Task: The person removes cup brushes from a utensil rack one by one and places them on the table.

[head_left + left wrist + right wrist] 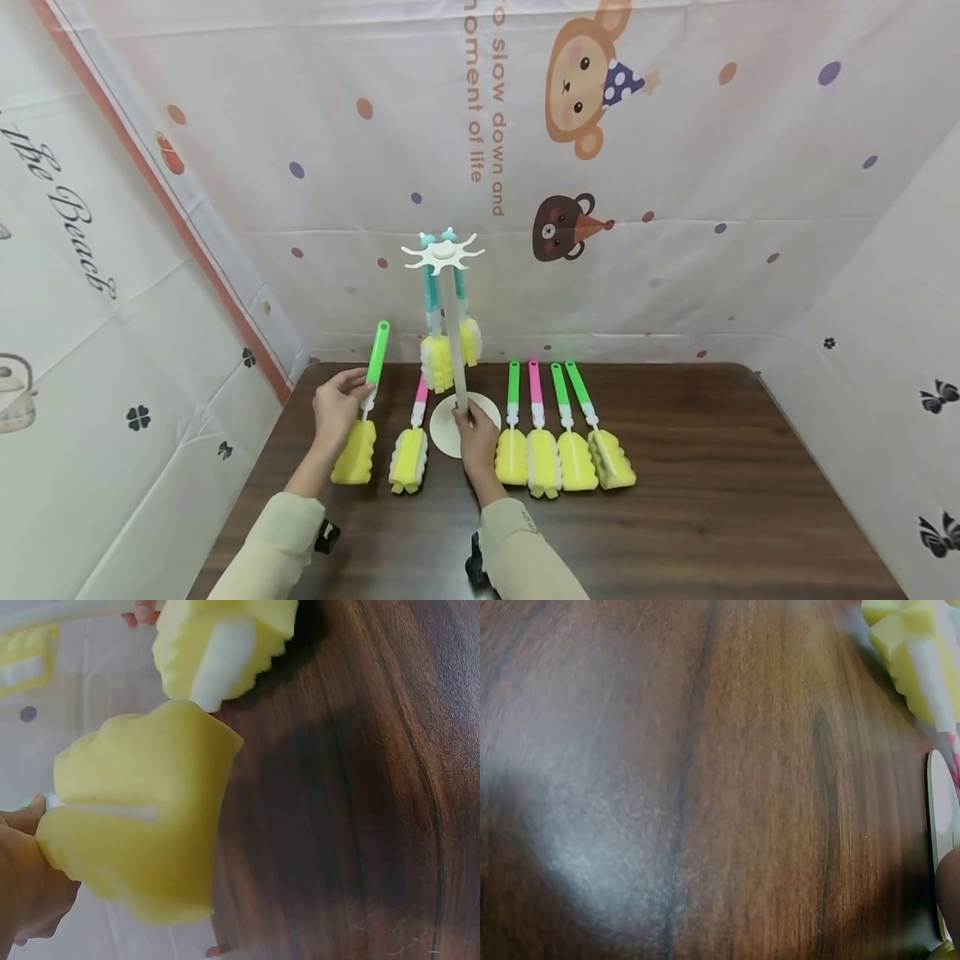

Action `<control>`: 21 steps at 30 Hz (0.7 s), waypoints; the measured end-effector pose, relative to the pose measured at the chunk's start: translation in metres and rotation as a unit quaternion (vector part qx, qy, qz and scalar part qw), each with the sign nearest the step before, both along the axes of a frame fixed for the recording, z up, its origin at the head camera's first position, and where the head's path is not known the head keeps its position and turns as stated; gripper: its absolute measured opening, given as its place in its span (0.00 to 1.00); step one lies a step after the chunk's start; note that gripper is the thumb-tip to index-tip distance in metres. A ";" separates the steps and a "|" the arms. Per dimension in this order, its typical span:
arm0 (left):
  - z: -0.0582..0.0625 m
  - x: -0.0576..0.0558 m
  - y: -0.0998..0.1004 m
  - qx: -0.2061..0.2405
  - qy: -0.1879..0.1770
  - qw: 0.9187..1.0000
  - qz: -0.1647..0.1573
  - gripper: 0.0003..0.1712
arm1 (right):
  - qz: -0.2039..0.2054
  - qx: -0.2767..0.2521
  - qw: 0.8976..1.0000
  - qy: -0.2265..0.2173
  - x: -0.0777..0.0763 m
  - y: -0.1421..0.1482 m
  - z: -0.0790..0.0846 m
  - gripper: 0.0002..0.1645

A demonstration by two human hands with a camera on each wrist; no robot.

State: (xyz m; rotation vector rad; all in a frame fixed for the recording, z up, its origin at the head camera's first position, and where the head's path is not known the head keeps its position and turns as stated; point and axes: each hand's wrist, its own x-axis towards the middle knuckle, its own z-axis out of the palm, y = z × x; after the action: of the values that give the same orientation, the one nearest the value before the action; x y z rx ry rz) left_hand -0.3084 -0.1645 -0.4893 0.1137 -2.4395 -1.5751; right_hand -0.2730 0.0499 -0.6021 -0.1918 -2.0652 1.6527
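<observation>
My left hand (pixel 337 410) grips a sponge brush by its green and white handle (pixel 378 354). Its yellow sponge head (pixel 142 814) points down toward me, at the left of the table. With my right hand (pixel 477 439) I hold the white post (pixel 454 342) of a stand low down, just over its round base (pixel 444 429). Hooks radiate from the top of the stand (pixel 444 253). Two brushes with teal handles (pixel 432 292) hang from the far side, yellow-and-white heads down. Between my hands a pink-handled brush (pixel 408 458) lies on the table.
Several brushes with green or pink handles lie in a row right of the stand, among them a pink-handled one (pixel 543 458) and a green-handled one at the right end (pixel 611 458). The dark wooden table (pixel 705 483) meets a printed cloth backdrop (pixel 675 292).
</observation>
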 end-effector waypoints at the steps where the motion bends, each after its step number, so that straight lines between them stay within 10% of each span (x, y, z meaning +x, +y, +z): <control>1: -0.002 -0.001 -0.001 0.001 -0.005 1.000 -0.002 0.19 | -0.003 0.003 1.000 0.003 0.000 0.000 -0.001 0.12; 21: -0.025 -0.025 0.001 0.011 -0.093 0.996 0.001 0.19 | -0.003 0.009 1.000 -0.013 -0.004 -0.002 -0.002 0.13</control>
State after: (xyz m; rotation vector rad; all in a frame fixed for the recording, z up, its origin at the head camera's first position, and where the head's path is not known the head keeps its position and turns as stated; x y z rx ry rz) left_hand -0.3334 -0.1633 -0.5147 0.2782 -2.5590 -1.6596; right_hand -0.2774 0.0480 -0.6044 -0.2128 -2.0958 1.6359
